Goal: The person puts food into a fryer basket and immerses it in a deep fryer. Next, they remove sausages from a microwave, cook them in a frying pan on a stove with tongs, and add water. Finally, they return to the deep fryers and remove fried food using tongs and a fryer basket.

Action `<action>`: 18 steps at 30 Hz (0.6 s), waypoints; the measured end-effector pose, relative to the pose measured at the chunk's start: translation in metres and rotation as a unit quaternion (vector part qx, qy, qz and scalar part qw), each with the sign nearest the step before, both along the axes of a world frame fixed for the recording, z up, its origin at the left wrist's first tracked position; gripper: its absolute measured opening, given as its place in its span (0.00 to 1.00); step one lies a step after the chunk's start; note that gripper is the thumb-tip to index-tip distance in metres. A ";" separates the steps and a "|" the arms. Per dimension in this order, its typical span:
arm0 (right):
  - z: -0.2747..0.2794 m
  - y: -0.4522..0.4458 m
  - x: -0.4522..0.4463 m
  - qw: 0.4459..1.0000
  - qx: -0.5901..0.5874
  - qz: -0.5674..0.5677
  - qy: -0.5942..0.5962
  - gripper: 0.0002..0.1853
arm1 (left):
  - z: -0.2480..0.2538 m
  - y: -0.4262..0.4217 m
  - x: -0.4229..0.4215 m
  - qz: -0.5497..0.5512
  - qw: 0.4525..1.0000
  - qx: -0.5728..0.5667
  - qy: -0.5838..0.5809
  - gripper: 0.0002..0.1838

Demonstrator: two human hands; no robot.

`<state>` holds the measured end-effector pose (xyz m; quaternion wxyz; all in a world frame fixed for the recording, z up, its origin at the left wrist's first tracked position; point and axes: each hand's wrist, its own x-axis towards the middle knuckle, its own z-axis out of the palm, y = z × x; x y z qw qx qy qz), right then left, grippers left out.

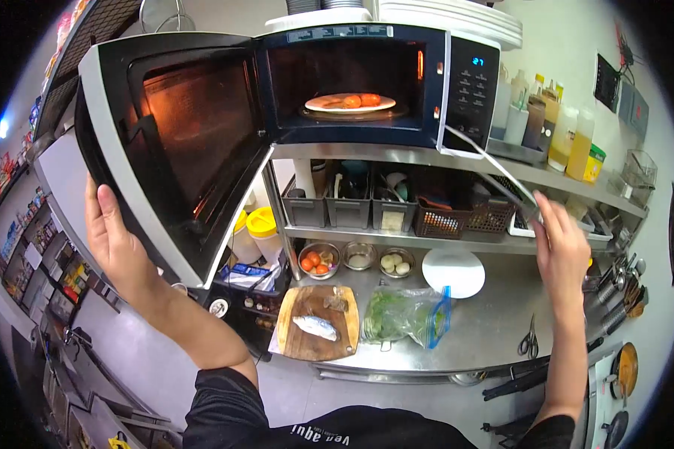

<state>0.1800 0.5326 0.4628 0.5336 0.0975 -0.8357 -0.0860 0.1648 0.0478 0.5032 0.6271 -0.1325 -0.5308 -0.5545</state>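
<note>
Steel shelving (397, 240) behind, left grip (121, 245) holds microwave door (191, 142); right grip (562, 243), slim utensil (491, 159).

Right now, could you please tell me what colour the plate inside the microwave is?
The plate is white, seen best in the head view.

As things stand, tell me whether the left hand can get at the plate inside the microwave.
Probably not directly: the left hand is at the outer edge of the open door, which stands between it and the plate; it would likely have to go around.
</note>
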 end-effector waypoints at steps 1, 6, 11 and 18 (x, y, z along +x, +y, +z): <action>0.017 -0.008 -0.019 0.999 0.030 -0.018 0.018 0.21 | -0.001 -0.003 -0.002 -0.016 1.000 0.007 0.021 0.19; 0.080 -0.044 -0.124 0.981 0.179 -0.066 0.045 0.17 | 0.001 -0.022 0.002 -0.035 0.999 -0.024 0.002 0.20; 0.107 -0.100 -0.197 0.967 0.232 -0.101 -0.034 0.16 | 0.000 -0.049 -0.009 -0.042 0.999 -0.013 0.032 0.20; 0.140 -0.133 -0.256 0.954 0.269 -0.086 -0.096 0.11 | -0.003 -0.081 -0.022 -0.044 0.998 -0.003 0.043 0.20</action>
